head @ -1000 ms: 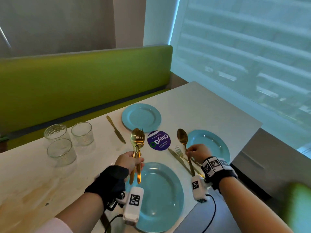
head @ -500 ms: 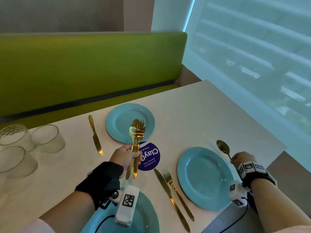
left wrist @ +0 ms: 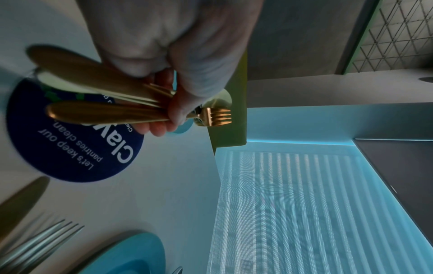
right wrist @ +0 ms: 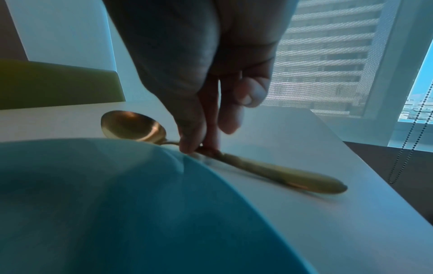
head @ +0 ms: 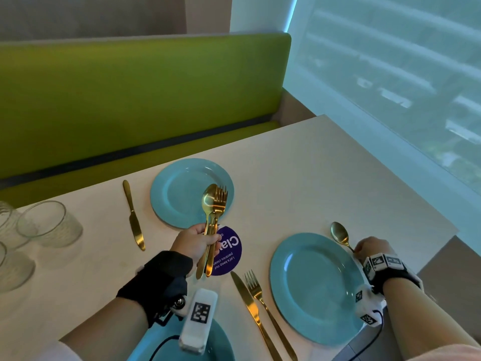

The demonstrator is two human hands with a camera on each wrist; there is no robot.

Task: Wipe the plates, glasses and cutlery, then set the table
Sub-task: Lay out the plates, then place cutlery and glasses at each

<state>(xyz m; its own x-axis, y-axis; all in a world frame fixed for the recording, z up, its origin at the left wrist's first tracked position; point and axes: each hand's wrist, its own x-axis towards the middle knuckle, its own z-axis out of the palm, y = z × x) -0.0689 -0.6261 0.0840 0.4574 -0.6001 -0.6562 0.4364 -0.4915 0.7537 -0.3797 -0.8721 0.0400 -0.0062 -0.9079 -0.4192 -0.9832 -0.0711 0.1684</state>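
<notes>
Holding a bunch of gold cutlery (head: 214,222) up w/ your left hand (head: 194,246), fingers curled tight round the handles, over the purple round sticker (head: 229,252). Your right hand (head: 371,248) pinches a gold spoon (head: 339,234) lying on the table (head: 299,178), just beside the right blue plate (head: 316,287). A knife (head: 251,306) & fork (head: 265,306) lie left of that plate.
</notes>
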